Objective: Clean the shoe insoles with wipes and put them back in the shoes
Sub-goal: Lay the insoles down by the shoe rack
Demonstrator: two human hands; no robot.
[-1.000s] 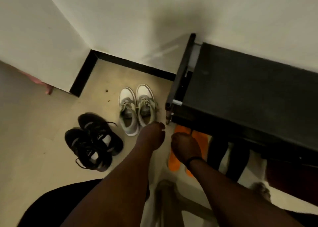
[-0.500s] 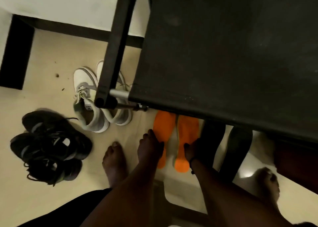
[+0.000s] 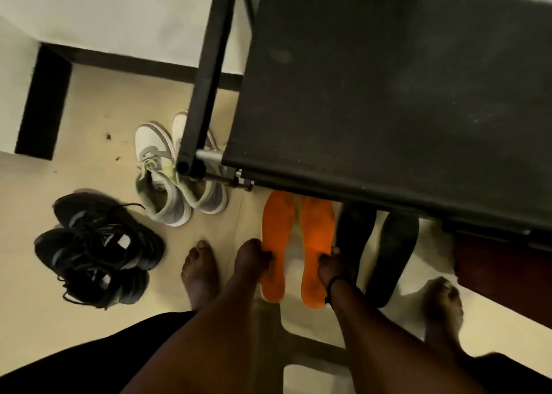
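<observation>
Both hands have closed in since half a sec ago — each now grips an orange insole instead of hovering by it. Left hand [image 3: 254,257] has its fingers curled on the edge of the left orange insole [image 3: 276,229]; right hand [image 3: 330,269] pinches the right orange insole [image 3: 318,229], thumb on top. Both insoles lie flat on the floor [image 3: 98,118], side by side at 12 o'clock from the hands. Two black insoles [image 3: 391,253] sit at 3 o'clock, partly under the black bench [image 3: 388,94]. Black sneakers [image 3: 98,250] at 9 o'clock, white-grey sneakers [image 3: 176,178] approx 11 o'clock, farther off. Progress, as I judge it: insoles are out of the shoes; no wipes in view, so can't tell if cleaned — refitting all four is left.
</observation>
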